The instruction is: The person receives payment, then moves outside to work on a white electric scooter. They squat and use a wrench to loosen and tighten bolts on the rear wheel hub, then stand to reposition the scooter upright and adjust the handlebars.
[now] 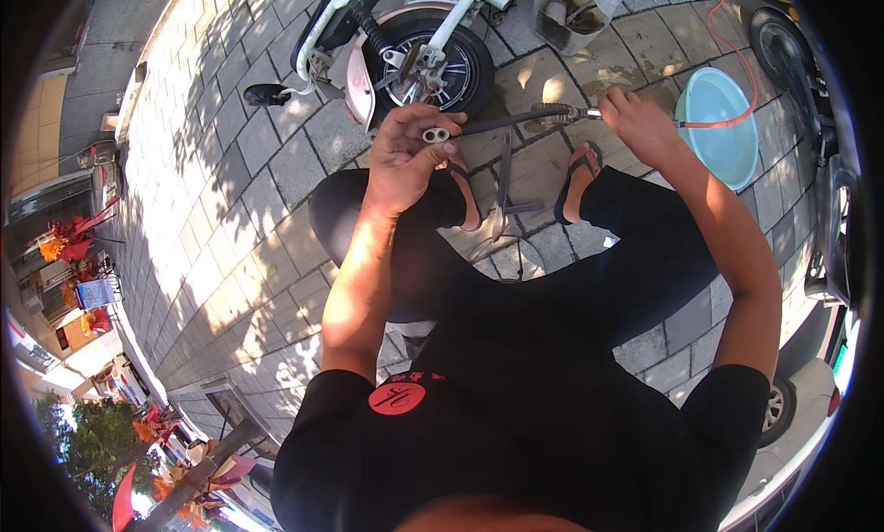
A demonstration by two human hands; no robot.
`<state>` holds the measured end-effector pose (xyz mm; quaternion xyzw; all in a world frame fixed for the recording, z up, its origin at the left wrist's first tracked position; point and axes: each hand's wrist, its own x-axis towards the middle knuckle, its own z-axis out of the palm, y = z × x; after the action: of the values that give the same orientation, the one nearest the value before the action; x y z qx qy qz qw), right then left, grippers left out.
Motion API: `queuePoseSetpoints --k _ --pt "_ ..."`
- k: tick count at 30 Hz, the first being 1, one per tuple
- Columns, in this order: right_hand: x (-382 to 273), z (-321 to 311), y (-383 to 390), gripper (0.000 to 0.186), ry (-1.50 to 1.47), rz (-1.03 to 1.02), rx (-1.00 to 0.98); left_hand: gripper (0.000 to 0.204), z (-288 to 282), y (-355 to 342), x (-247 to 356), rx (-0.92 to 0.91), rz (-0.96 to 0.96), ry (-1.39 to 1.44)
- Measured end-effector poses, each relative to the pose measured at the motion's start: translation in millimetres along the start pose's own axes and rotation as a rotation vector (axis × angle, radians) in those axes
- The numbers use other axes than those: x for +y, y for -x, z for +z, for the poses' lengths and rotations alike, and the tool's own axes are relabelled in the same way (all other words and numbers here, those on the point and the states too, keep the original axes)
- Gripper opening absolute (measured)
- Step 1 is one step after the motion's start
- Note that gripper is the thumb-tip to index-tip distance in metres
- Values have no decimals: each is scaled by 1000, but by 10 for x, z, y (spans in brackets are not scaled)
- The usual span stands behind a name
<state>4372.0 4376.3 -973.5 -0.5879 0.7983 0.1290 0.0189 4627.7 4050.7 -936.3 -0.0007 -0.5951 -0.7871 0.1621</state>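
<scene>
My left hand (405,155) is closed around a small metal air chuck (436,135) with two round holes in its end face, in front of the scooter wheel (460,67). From that hand a black rubber hose (502,122) runs right, through a ribbed dark sleeve (551,113), to a silver coupling (584,114). My right hand (642,127) grips this coupling, its fingers hiding part of it. An orange air hose (714,123) leads away from that hand across the light blue basin (718,145).
A white scooter (345,7) lies ahead. Long dark metal bars (503,187) lie on the paving (249,145) between my sandalled feet. At the far right of centre stands an open container (578,21) with odds and ends. Parked vehicles (783,53) line the right side.
</scene>
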Motion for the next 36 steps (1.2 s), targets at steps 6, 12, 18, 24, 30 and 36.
queuePoseSetpoints --k 6,12,18,24,30,36 --pt "-18 -34 -4 76 -15 46 41 55 17 -22 55 73 -123 -3" --pt "3 15 14 54 -31 26 163 55 -34 22 -31 -9 -37 -96" --pt "59 99 -40 52 -108 -21 105 54 -22 20 -15 21 -104 -108" --pt "-4 70 -84 68 1 7 161 54 -53 17 -58 22 -100 -113" --pt "-41 144 -146 74 -18 -4 77 55 -72 9 -104 -2 -62 -144" --pt "-17 149 -177 65 -85 -14 155 57 -69 -6 -117 70 -112 16"
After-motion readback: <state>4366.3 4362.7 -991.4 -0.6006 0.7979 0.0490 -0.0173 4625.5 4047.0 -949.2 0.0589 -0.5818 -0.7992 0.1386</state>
